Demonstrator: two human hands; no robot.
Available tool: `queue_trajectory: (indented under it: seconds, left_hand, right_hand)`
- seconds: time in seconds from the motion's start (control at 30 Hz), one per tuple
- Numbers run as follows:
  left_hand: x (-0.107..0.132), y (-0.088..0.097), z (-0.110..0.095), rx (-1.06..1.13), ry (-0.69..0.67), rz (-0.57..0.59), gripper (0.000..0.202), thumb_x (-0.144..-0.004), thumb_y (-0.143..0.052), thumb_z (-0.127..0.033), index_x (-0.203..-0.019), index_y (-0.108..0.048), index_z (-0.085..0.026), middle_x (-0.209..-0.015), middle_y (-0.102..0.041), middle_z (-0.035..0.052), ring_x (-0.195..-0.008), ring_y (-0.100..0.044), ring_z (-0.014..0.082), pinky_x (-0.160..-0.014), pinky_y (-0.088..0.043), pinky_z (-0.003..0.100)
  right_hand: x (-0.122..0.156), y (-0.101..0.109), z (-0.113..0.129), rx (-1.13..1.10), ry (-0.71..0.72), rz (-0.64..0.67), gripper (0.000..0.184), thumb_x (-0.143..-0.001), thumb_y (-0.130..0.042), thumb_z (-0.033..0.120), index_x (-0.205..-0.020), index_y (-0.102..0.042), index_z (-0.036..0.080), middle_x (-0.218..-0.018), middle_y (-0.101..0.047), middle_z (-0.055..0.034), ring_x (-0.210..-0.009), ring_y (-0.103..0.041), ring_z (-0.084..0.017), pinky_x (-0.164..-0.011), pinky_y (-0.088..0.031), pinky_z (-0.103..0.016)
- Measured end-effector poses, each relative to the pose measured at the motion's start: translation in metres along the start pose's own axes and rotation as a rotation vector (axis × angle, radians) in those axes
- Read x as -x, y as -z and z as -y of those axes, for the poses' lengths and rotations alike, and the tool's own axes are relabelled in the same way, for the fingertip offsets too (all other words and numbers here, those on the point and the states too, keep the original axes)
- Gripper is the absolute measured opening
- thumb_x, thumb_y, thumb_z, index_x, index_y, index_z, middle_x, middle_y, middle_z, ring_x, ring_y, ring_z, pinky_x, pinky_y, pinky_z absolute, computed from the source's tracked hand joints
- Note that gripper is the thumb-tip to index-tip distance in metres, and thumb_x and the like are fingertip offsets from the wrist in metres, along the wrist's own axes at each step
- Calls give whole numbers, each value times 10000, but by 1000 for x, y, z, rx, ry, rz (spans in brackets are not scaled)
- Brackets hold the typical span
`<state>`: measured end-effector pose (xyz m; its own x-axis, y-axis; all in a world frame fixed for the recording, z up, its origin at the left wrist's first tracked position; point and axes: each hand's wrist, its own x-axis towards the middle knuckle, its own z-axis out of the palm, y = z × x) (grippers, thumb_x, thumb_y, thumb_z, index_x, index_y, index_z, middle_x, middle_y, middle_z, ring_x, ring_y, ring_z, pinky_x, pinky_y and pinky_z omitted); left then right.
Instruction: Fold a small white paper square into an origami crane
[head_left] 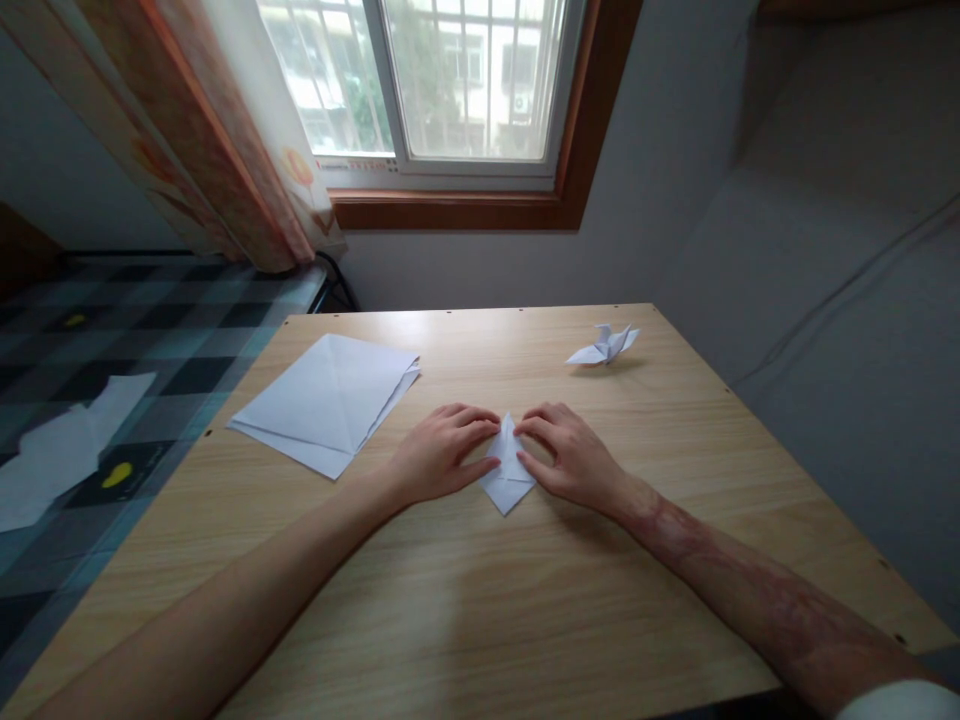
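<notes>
A small white folded paper (508, 492) lies on the table in front of me, kite-shaped, with its narrow tip pointing away and a crease across its lower part. My left hand (448, 452) holds its left edge, thumb lower down and fingertips near the upper part. From the other side, my right hand (568, 452) grips the right edge in much the same way, fingers curved. The fingertips cover parts of both edges. Beyond my right hand stands a folded white paper crane (604, 345) with its wings spread.
Several white paper sheets (322, 390) are stacked on the left of the wooden table (480, 620). Left of the table, a checked cloth (45, 330) carries more white paper (67, 450). A window (472, 80) and an orange curtain (217, 130) are behind the table.
</notes>
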<state>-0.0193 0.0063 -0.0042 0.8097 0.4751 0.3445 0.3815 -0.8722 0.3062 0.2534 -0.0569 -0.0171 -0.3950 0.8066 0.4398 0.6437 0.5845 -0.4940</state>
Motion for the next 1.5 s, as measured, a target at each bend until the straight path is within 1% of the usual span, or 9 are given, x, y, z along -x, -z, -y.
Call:
queue_trajectory:
  seconds: [0.2,0.4,0.57,0.67,0.87,1.03,1.3,1.43,1.5]
  left_hand:
    - [2,-1,-1,-45,1,45,466,-1095,-627,-476,-1491,-660,-232,-1521,-684,137,-1372,-658,329,-1191,-532,525]
    - [2,-1,-1,-64,13,67,523,-1102,-613,-485,-1550,-630,-216,-1570,-655,147,-1413,-634,333,-1218,-522,533]
    - [2,-3,0,-73,21,103,594,-1113,-594,-515,-1638,-550,-241,-1668,-572,142,-1506,-564,337,-1267,-479,540]
    - [3,-4,-1,-67,23,113,611,-1118,-585,-531,-1660,-522,-255,-1688,-552,131,-1535,-535,327,-1292,-452,527]
    - [4,-6,-2,-90,32,108,619,-1125,-563,-541,-1664,-516,-242,-1682,-553,141,-1540,-527,325,-1293,-445,519]
    - [3,-6,-5,-156,12,121,622,-1141,-519,-538,-1658,-516,-193,-1685,-550,159,-1547,-522,327,-1301,-424,515]
    - [-4,-5,-16,-293,8,139,573,-1152,-479,-492,-1593,-569,-137,-1620,-616,168,-1467,-593,328,-1257,-431,491]
    - [-3,-9,-22,-350,-1,106,535,-1161,-457,-454,-1573,-584,-137,-1587,-636,182,-1422,-617,339,-1219,-441,513]
    - [-1,-11,-24,-367,-18,92,516,-1169,-450,-444,-1556,-596,-136,-1555,-657,185,-1386,-638,332,-1189,-464,502]
  right_hand:
    - [1,0,-1,46,-27,1,308,-965,-783,254,-1268,-727,249,-1320,-752,-113,-1211,-680,-319,-1084,-558,-523]
    - [1,-1,-1,102,-31,34,409,-995,-757,296,-1399,-727,237,-1438,-729,-136,-1303,-667,-334,-1132,-549,-543]
    - [1,-1,-1,95,-20,38,443,-996,-754,298,-1436,-723,264,-1455,-729,-132,-1329,-657,-337,-1135,-550,-556]
    - [1,-1,-1,95,-20,43,429,-1000,-750,292,-1427,-726,265,-1462,-726,-130,-1336,-652,-334,-1143,-544,-555]
    - [2,-1,0,105,-32,49,423,-1010,-741,302,-1430,-709,262,-1475,-714,-129,-1361,-634,-333,-1155,-534,-553]
    - [2,-1,0,126,-29,57,433,-1015,-736,312,-1440,-701,244,-1485,-707,-136,-1359,-632,-334,-1153,-535,-553]
    - [3,-2,-2,138,-26,65,492,-1012,-737,320,-1498,-681,267,-1499,-699,-142,-1372,-630,-343,-1161,-535,-572]
    - [3,-1,-2,129,-23,62,502,-1005,-740,302,-1504,-687,282,-1493,-700,-143,-1374,-629,-349,-1163,-537,-585]
    - [2,-1,-1,127,-19,57,496,-1005,-741,305,-1498,-693,284,-1482,-706,-140,-1363,-635,-347,-1159,-540,-580]
